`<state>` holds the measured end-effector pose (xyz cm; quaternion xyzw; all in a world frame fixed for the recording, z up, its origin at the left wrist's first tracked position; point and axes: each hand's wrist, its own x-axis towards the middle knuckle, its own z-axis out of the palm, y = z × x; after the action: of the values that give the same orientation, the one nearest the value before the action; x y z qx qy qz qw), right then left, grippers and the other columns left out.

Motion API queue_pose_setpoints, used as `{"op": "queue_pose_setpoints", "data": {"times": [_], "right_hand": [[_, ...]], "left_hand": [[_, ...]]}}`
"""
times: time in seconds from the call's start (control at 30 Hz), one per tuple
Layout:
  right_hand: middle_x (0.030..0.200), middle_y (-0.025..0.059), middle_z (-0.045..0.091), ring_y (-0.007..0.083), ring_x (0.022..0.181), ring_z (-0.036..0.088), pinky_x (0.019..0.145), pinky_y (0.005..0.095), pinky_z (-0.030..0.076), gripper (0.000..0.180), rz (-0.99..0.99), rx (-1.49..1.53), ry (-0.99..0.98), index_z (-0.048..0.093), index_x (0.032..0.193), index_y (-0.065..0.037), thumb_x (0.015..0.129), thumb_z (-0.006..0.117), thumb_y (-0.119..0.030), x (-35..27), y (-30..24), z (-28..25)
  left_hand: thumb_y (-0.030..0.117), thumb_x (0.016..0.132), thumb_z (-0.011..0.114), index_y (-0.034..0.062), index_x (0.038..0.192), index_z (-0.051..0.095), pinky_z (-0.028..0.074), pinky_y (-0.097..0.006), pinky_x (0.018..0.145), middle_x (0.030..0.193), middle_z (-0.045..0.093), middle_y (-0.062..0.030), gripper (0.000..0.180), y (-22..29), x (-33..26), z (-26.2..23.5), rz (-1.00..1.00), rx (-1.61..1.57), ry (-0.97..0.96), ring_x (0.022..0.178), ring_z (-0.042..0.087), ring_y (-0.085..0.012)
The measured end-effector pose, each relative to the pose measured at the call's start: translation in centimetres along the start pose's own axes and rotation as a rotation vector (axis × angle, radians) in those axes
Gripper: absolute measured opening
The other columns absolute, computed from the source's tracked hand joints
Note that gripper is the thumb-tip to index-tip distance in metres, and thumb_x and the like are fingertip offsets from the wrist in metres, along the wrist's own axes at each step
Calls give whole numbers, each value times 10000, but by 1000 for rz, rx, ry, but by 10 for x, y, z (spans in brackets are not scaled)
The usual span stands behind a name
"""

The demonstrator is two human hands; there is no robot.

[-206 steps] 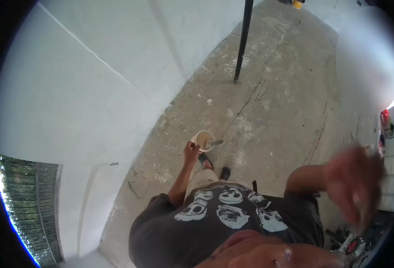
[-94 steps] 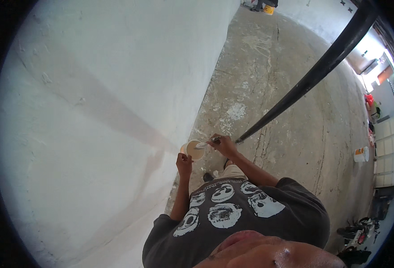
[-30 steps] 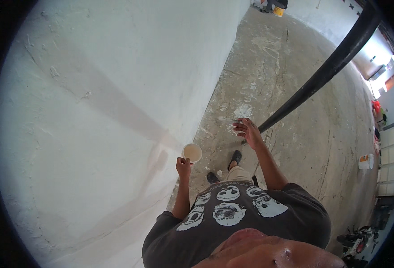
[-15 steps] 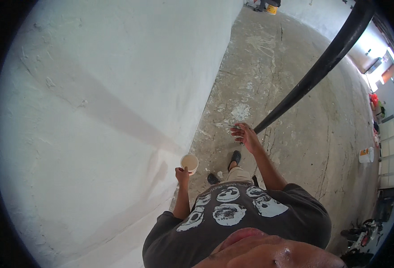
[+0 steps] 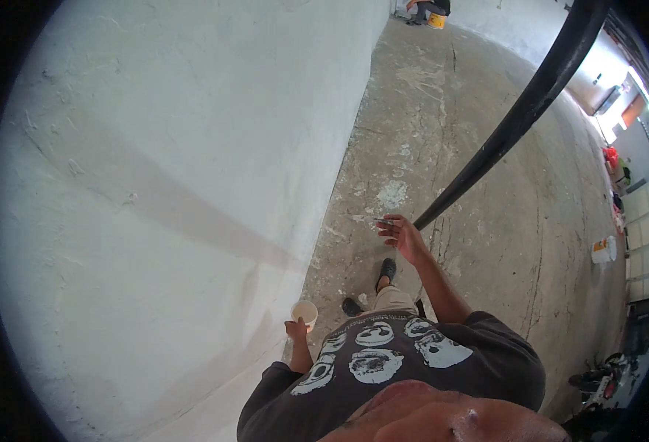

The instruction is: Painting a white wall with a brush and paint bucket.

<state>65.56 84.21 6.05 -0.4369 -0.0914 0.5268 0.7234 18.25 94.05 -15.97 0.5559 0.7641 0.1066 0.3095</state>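
Observation:
My left hand (image 5: 295, 329) is held low, close to my body, and grips a small pale cup (image 5: 304, 311) beside the white plastered wall (image 5: 162, 184). My right hand (image 5: 404, 237) is stretched forward over the concrete floor. Its fingers pinch a small flat grey tool (image 5: 383, 221), too small to make out clearly. The two hands are well apart. My dark shoes (image 5: 387, 269) stand on the floor just below the right hand.
A thick black pole (image 5: 531, 110) slants up from near my right hand to the top right. The concrete floor (image 5: 501, 221) is stained with white splashes. A white bucket (image 5: 601, 250) sits at right. A person crouches by a yellow bucket (image 5: 435, 20) far ahead.
My left hand has lowered the cup toward my body. My right hand, earlier at the cup, has moved out to the right and stays extended with the small tool.

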Motion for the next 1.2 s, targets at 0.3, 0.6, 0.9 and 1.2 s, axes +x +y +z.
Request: {"op": "queue_pose_setpoints", "data": {"times": [0.3,0.6,0.9,1.2], "right_hand": [[1213,107,650,209,1016,642,811,347,498,246,18,68,-50,560,1179,-108,960,504,-206,0,2,-3],[1265,55,611,173,1050,605,832,349,474,138,45,-52,-74,580,1088,-131,966,529,-174,-1,1,9],[1266,57,610,168,1029,602,799,349,466,248,57,-96,0,561,1002,-142,1009,527,-388,-1,-1,2],[1226,39,623,144,942,621,782,331,463,270,81,-208,43,576,1037,-123,1008,532,-387,-4,8,0]], "left_hand": [[316,725,739,-113,1027,486,553,-458,791,909,660,-285,582,-56,17,9,-7,201,24,819,681,-413],[252,723,744,-101,966,462,578,-440,633,865,642,-265,512,-72,32,15,230,95,-108,665,683,-377],[262,747,722,-147,968,473,579,-404,597,773,651,-239,528,-4,19,25,24,-112,-254,617,699,-334],[313,728,727,-125,969,534,577,-413,703,756,690,-227,535,10,30,31,-114,41,-363,670,709,-344]]}}
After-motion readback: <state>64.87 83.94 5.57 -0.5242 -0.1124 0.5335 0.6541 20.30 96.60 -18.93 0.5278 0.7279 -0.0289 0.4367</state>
